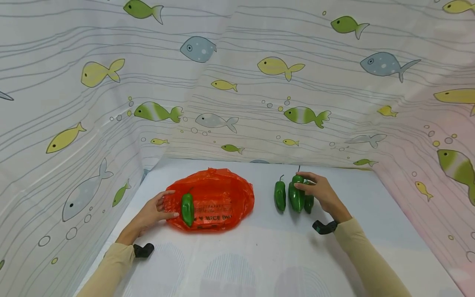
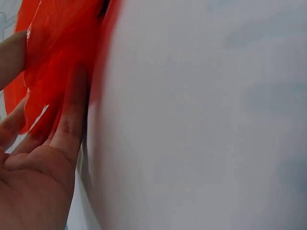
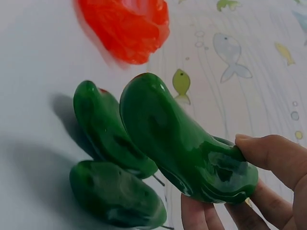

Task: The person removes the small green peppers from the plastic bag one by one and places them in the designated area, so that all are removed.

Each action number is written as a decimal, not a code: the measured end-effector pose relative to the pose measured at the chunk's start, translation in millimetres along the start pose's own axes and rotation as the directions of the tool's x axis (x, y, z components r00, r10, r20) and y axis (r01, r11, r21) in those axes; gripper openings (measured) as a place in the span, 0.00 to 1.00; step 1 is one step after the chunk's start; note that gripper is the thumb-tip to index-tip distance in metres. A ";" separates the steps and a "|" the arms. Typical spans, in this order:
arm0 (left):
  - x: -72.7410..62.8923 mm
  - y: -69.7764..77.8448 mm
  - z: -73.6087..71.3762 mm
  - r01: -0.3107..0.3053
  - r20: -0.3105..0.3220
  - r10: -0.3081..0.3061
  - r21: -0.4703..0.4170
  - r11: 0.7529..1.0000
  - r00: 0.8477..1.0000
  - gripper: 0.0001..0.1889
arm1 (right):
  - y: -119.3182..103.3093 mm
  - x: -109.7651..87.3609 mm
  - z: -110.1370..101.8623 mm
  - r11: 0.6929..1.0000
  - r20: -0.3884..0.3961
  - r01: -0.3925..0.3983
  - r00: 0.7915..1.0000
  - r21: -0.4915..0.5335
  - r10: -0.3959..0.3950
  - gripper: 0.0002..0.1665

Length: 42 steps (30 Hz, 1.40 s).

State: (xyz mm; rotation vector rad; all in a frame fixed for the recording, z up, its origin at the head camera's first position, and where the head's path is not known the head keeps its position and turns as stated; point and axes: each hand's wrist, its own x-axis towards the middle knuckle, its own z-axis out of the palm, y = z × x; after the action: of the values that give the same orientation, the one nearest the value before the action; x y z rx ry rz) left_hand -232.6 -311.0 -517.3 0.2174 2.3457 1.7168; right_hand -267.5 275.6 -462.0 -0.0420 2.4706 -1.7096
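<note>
My left hand holds the left rim of a crumpled red plastic bag, its thumb and fingers spread apart. In the left wrist view, thin red plastic covers part of the fingers. One green pepper lies inside the bag's outline near my left hand; whether plastic is under it only, I cannot tell. On the right, my right hand pinches a glossy green pepper near its stem end, thumb on one side and fingers on the other. Two more green peppers lie beside it on the table.
A white table with faint pale patterns spreads below. Fish-printed sheeting stands behind and at both sides. Dark wrist cameras sit on both wrists. Between the bag and the loose peppers lies a strip of table.
</note>
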 end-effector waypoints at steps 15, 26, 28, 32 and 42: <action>1.3 2.2 -1.2 0.010 0.004 -0.010 0.004 1.000 1.000 0.46 | 20.1 -2.3 -25.1 0.999 -0.041 -0.034 0.999 -0.004 0.034 0.45; 1.3 3.7 -0.9 0.025 0.001 -0.025 0.013 1.000 1.000 0.46 | 34.3 -4.3 -42.3 0.997 -0.068 -0.068 0.995 -0.028 0.066 0.46; 0.9 4.2 -0.7 0.028 0.000 -0.028 0.016 0.999 1.000 0.46 | 36.2 -4.7 -44.7 0.996 -0.077 -0.076 0.994 -0.044 0.072 0.45; 0.1 4.5 -0.6 0.026 0.001 -0.026 0.014 1.000 1.000 0.46 | 39.3 -4.8 -48.6 0.994 -0.093 -0.089 0.992 -0.056 0.084 0.46; -0.1 4.9 -0.6 0.026 -0.002 -0.026 0.018 0.999 1.000 0.46 | 46.8 -3.3 -54.6 0.990 -0.116 -0.124 0.986 -0.059 0.117 0.45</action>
State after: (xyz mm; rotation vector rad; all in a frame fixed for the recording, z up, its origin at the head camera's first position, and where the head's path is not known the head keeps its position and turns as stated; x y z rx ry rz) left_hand -232.8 -310.1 -512.4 0.1883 2.3556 1.6848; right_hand -268.6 343.3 -486.5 0.1990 2.5509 -1.6231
